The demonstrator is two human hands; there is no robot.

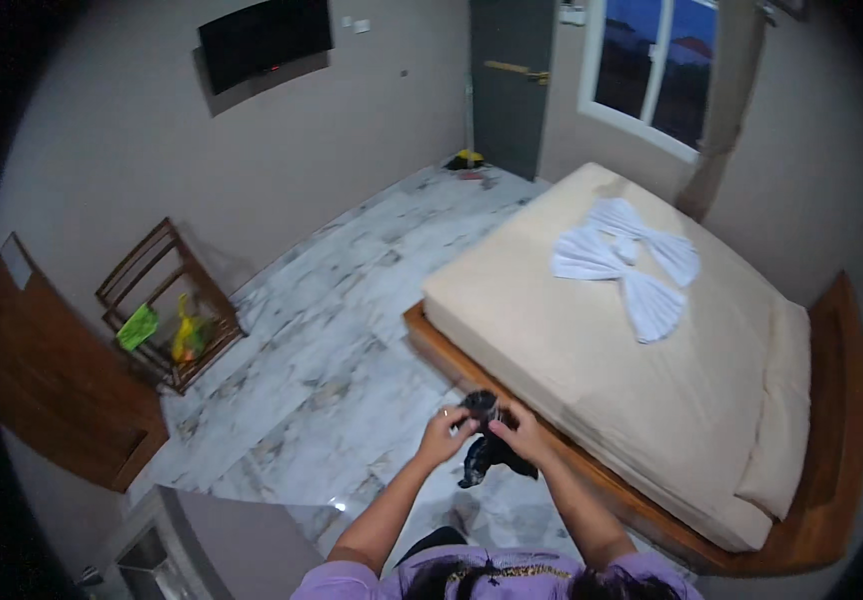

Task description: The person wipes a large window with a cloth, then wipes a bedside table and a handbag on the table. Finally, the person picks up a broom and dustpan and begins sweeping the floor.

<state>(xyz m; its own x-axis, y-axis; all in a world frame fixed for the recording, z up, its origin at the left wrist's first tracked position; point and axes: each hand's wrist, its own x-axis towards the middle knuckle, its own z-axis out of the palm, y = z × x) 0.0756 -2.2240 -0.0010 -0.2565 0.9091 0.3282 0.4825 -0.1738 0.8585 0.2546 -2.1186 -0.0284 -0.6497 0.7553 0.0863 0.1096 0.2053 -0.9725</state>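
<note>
Between my two hands hangs a crumpled black plastic bag, thin and slightly shiny. My left hand pinches its upper part from the left, and a ring shows on one finger. From the right, my right hand grips the same bag with thumb and fingers. The bag's lower end droops in two loose parts below the fingers. Whether anything is inside it I cannot tell. Both hands are in front of my body, over the marble-look floor and near the wooden bed frame.
A bed with a cream sheet bears white towels folded into a fanned shape. Against the left wall, a wooden chair holds a yellow plastic bag and a green cloth. A brown door stands at left.
</note>
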